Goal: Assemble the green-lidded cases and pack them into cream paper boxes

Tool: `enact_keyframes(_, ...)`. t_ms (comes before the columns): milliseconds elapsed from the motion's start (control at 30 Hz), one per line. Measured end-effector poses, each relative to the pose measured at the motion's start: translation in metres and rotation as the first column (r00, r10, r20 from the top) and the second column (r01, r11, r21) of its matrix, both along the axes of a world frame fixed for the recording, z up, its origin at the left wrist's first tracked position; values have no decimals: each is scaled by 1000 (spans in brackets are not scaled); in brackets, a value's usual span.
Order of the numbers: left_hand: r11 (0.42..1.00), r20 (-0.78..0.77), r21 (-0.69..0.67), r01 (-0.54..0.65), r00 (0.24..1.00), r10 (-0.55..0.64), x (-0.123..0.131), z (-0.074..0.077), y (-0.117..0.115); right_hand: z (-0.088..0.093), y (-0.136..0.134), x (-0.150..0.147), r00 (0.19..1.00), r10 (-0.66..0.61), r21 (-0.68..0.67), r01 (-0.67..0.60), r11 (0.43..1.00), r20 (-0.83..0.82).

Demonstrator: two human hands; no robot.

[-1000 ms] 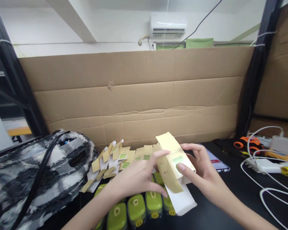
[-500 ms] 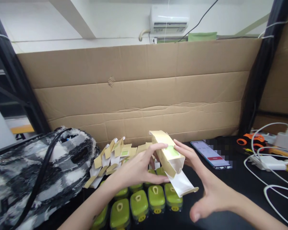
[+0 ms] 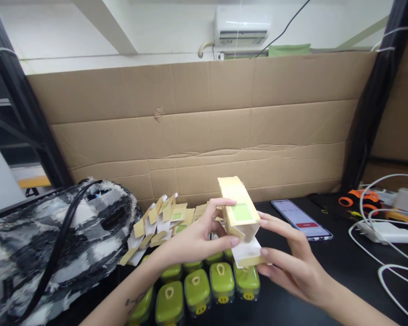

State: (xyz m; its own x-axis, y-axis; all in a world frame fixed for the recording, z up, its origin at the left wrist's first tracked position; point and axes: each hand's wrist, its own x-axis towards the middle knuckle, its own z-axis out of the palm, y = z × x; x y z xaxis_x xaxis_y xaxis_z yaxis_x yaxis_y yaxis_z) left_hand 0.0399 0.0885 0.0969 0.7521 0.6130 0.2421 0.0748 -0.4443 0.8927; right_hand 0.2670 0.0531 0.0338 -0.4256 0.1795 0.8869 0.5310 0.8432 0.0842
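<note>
Cream carton (image 3: 237,192) extends lengthwise beyond left hand (image 3: 204,232), which grips its side. Right hand (image 3: 301,262) holds its near flap (image 3: 246,250).

Soft, fairly bright indoor light seems to fall from above, its source out of view. It washes the top of the yellow carton (image 3: 234,188) almost to cream, while the carton's open inside sits in grey shade. The cardboard panel (image 3: 204,99) is evenly lit, the wall (image 3: 173,34) behind it pale and low in contrast. Small highlights shine on the green lids (image 3: 221,277), and the phone (image 3: 297,219) glows, its digits too faint to read. The black table (image 3: 285,299) swallows most shadow detail. Wide-angle distortion tilts the dark posts (image 3: 374,117) outward, and the outer edges look soft and smeared.
</note>
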Motion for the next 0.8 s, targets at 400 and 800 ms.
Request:
enact_keyframes(400, 986, 54, -144, 84, 996, -77, 6, 1, -8, 7, -1, -4, 986, -101, 111, 116, 987, -129)
enact_keyframes(800, 990, 24, -134, 35, 999, -32, 13, -4, -14, 6, 2, -5, 975, -111, 75, 128, 989, -194)
